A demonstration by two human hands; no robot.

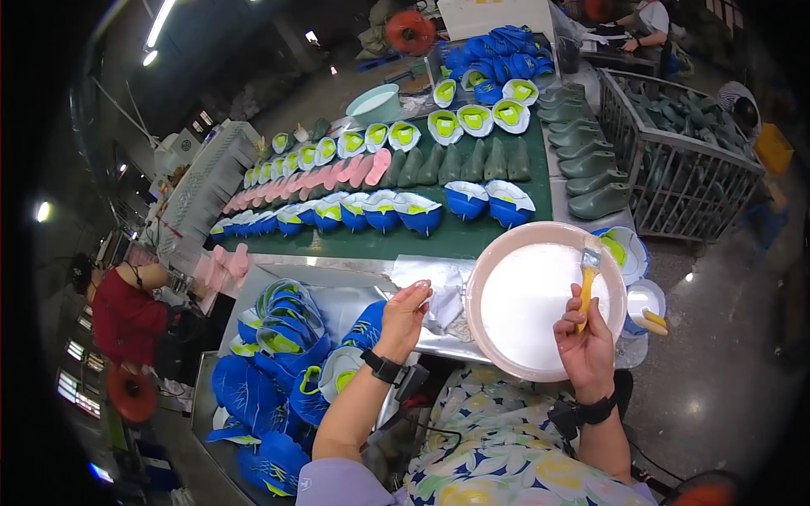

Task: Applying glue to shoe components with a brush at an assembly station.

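Note:
In my right hand (584, 341) is a flat brush (588, 282) with a yellow handle, held upright with its bristles against the far right rim of a pale pink basin (475, 316). White liquid (533, 308) fills much of the basin. My left hand (405, 316) is closed in a pinch to the left of the basin, beside a crumpled white cloth (432, 282); whether anything small is between its fingers is hidden. Blue shoe uppers (291, 316) with lime-green insides lie heaped in a metal tray below and left of that hand.
A green conveyor belt (354, 244) carries rows of blue uppers, pink insoles (377, 167) and dark green shoe lasts (495, 160). More lasts fill a metal cage cart (679, 181) at right. Beside the basin stands a white tub (645, 297) with a yellow-handled brush. Other people work nearby.

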